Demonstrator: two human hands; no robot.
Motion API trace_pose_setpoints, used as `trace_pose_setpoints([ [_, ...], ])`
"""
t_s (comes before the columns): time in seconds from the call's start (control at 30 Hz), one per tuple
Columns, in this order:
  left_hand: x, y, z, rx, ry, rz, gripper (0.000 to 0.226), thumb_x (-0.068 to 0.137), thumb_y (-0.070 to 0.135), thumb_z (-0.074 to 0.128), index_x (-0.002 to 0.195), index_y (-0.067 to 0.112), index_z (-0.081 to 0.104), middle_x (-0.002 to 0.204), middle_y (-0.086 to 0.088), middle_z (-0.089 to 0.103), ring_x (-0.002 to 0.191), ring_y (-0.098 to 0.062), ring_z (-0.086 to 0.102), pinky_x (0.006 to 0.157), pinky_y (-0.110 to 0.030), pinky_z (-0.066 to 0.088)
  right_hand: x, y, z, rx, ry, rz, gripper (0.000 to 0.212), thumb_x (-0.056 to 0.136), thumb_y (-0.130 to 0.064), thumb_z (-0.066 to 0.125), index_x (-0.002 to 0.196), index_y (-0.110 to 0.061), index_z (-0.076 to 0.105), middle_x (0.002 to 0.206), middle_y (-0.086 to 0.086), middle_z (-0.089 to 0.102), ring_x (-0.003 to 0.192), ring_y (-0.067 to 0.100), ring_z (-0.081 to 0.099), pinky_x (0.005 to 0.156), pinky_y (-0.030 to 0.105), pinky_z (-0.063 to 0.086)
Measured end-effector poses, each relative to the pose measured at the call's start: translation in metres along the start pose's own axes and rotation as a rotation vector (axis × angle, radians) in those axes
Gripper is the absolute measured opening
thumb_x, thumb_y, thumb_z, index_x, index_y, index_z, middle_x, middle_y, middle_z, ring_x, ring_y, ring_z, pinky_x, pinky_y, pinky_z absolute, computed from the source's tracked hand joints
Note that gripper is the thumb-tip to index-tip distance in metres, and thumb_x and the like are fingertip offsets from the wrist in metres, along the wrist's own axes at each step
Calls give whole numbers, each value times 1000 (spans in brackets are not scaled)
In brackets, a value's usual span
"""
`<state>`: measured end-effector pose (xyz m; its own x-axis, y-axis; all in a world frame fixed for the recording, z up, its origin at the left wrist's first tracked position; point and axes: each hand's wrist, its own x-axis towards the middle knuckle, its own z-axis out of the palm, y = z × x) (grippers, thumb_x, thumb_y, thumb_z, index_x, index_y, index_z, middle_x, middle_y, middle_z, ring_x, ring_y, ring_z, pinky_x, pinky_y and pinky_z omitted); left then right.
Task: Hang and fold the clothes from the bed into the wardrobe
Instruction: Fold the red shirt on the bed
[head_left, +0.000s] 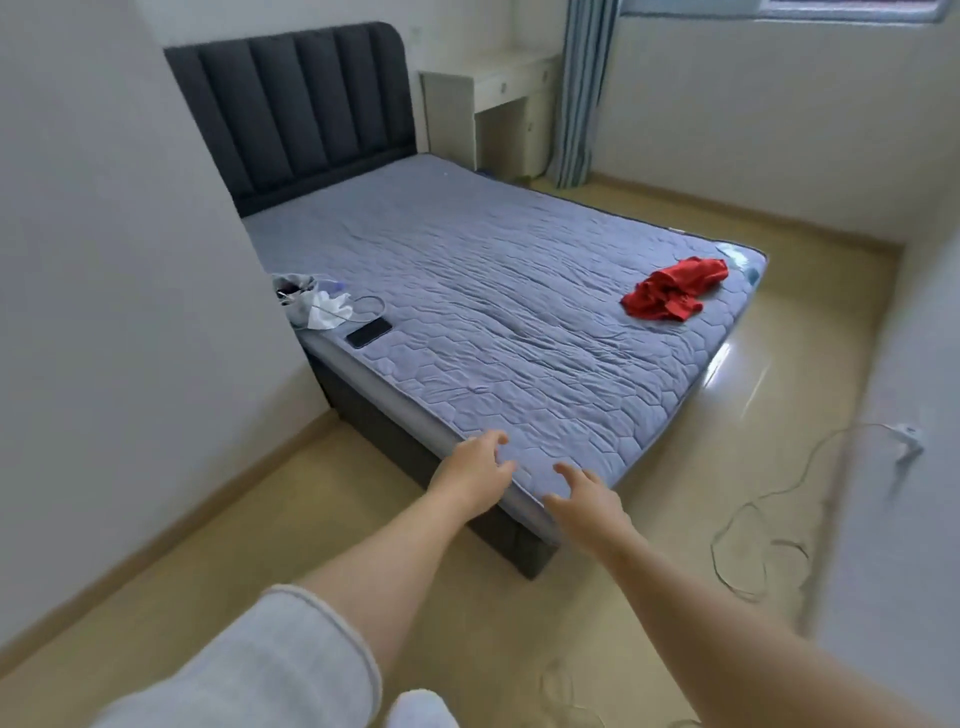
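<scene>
A crumpled red garment (672, 288) lies on the far right corner of the bed (498, 291), which has a grey-blue quilted cover. Both my arms stretch out toward the bed's near corner. My left hand (475, 470) hovers at the mattress edge with relaxed, loosely bent fingers and holds nothing. My right hand (584, 499) is beside it, fingers spread and empty, just over the corner. The red garment is well beyond both hands. No wardrobe is in view.
A black phone (369, 332) with a cable, a white cloth (327, 309) and a small grey bag (296, 291) sit at the bed's left edge. A dark headboard (296, 109) stands behind. A white desk (493, 98) and curtain (582, 93) are at the back. A cable (753, 525) trails over the floor on the right.
</scene>
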<state>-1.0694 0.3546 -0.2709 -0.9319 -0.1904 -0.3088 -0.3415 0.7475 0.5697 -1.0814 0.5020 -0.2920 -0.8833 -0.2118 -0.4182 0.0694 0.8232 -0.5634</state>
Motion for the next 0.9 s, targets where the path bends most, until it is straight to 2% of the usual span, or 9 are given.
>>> trace_pose_setpoints([
  [0.3, 102, 100, 55, 67, -167, 174, 41, 95, 26, 46, 135, 17, 43, 134, -6, 50, 122, -23, 48, 98, -35, 42, 62, 74, -73, 119, 96, 178, 55, 91, -30, 46, 144, -24, 32, 150, 5, 30, 132, 27, 37, 108, 38, 33],
  [0.43, 166, 137, 71, 85, -184, 229, 41, 93, 25, 48, 133, 15, 46, 132, -7, 53, 120, -24, 50, 96, -30, 39, 114, 97, -106, 111, 126, 243, 53, 91, -31, 44, 143, -25, 32, 148, 4, 32, 129, 28, 40, 103, 33, 35],
  [0.67, 289, 196, 86, 87, -248, 223, 40, 92, 22, 49, 131, 15, 48, 128, -10, 56, 117, -26, 51, 96, -32, 41, 224, 107, -169, 135, 103, 297, 53, 91, -28, 43, 143, -24, 32, 149, 6, 31, 133, 27, 35, 108, 36, 31],
  [0.9, 384, 269, 98, 139, -288, 259, 39, 92, 22, 49, 130, 14, 48, 129, -10, 56, 118, -25, 51, 94, -30, 40, 307, 132, -241, 229, 154, 337, 53, 92, -26, 44, 143, -22, 33, 148, 6, 33, 133, 27, 35, 109, 37, 31],
])
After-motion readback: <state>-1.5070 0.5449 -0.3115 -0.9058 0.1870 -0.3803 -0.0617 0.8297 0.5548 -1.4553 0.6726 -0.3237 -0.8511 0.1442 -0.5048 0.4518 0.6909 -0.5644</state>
